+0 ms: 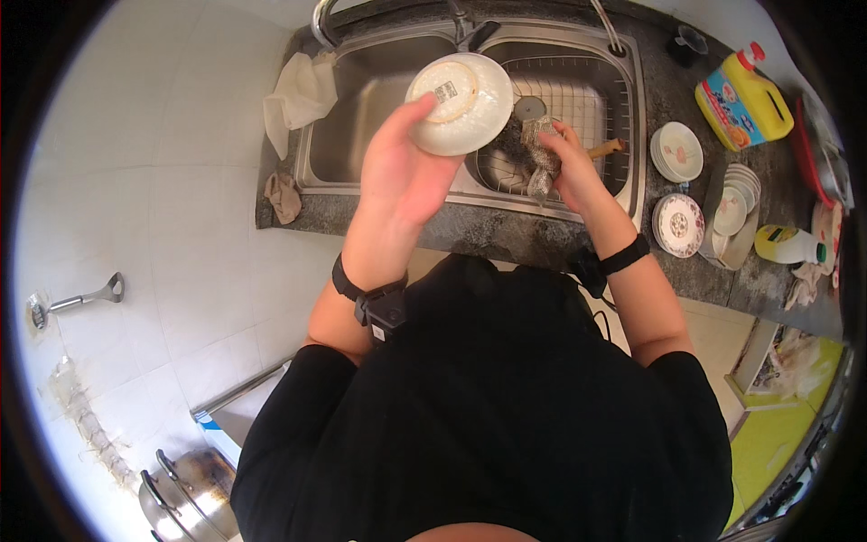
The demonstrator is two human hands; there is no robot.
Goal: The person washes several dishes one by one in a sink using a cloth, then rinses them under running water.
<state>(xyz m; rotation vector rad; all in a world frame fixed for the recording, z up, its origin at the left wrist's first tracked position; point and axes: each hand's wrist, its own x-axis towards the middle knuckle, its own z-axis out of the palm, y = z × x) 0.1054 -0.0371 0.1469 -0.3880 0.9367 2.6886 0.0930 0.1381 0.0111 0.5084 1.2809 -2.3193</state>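
Note:
My left hand (413, 156) grips a white plate (484, 101) by its edge, thumb pressed on the underside, above the divider of the double sink. The plate's base faces up and bears a printed mark. In my right hand (572, 159) is a crumpled, silvery mesh scrubbing cloth (540, 146), over the right basin. Below it a wire basket (569, 88) lines that basin. A round grey piece (530, 108) and a wooden handle (606, 148) show beside the cloth; what they belong to is partly hidden. The left basin (366, 101) lies to the left of the plate.
Right of the sink stand stacked bowls (677, 152), patterned plates (679, 225), a tray (735, 254) of small dishes, a yellow pump jug (742, 101) and a white-and-yellow bottle (789, 244). A white cloth (301, 95) hangs over the left rim. The faucet (464, 27) rises behind the divider.

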